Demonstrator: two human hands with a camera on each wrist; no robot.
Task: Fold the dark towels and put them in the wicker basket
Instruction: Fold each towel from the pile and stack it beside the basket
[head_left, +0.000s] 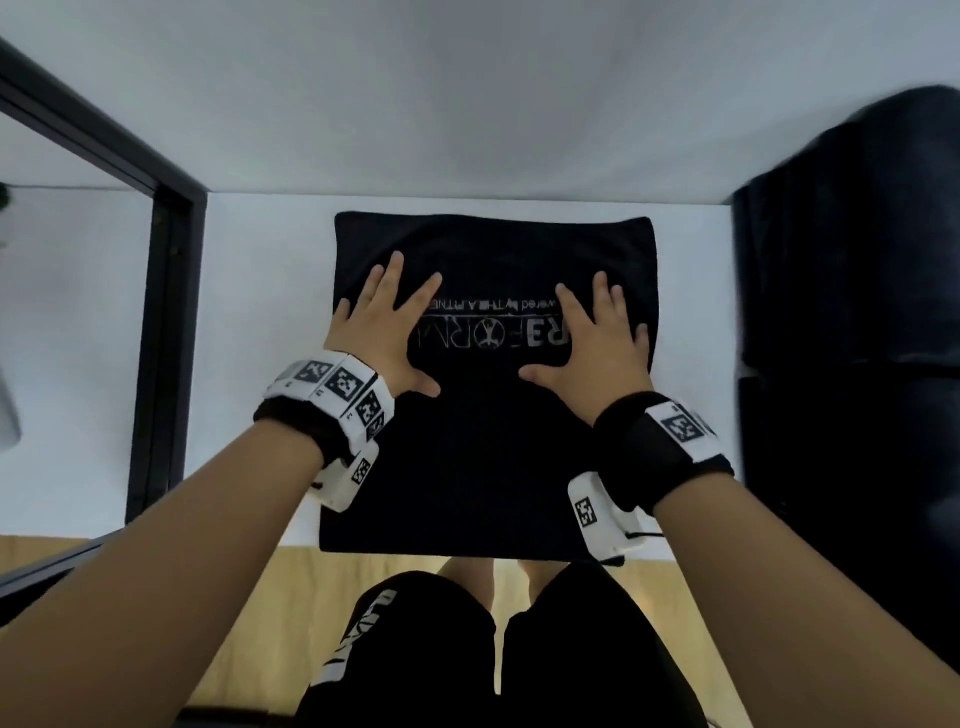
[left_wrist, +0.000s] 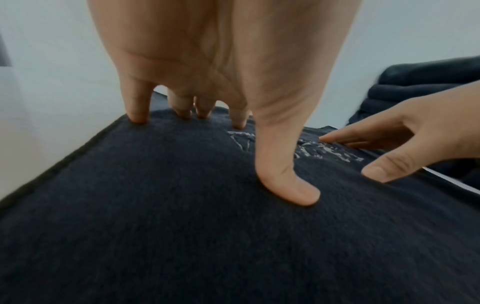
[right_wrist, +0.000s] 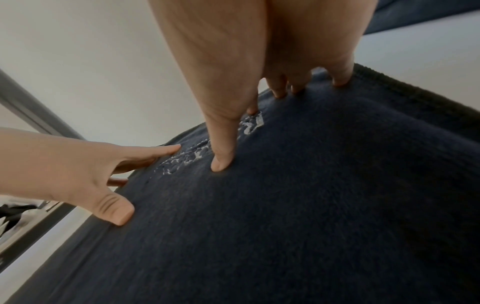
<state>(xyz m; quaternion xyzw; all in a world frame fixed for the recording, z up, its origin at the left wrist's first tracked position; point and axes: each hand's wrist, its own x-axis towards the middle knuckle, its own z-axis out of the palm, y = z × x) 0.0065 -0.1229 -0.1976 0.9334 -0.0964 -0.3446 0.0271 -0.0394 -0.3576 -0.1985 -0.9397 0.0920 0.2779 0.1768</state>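
Note:
A dark navy towel (head_left: 488, 457) with a pale printed logo lies flat and folded into a rectangle on the white table (head_left: 260, 364). Both hands press on it with fingers spread and straight. My left hand (head_left: 382, 332) rests on the towel's left half, fingertips near its left edge; the towel (left_wrist: 182, 236) fills the left wrist view under the left hand (left_wrist: 207, 92). My right hand (head_left: 597, 338) lies on the right half over the logo; the right wrist view shows the right hand (right_wrist: 246, 72) on the towel (right_wrist: 311, 205). No wicker basket is in view.
A pile of more dark towels (head_left: 852, 338) lies at the table's right side. A black metal frame post (head_left: 166, 338) stands to the left. The table's near edge runs just under the towel, with the person's legs (head_left: 493, 649) and wooden floor below.

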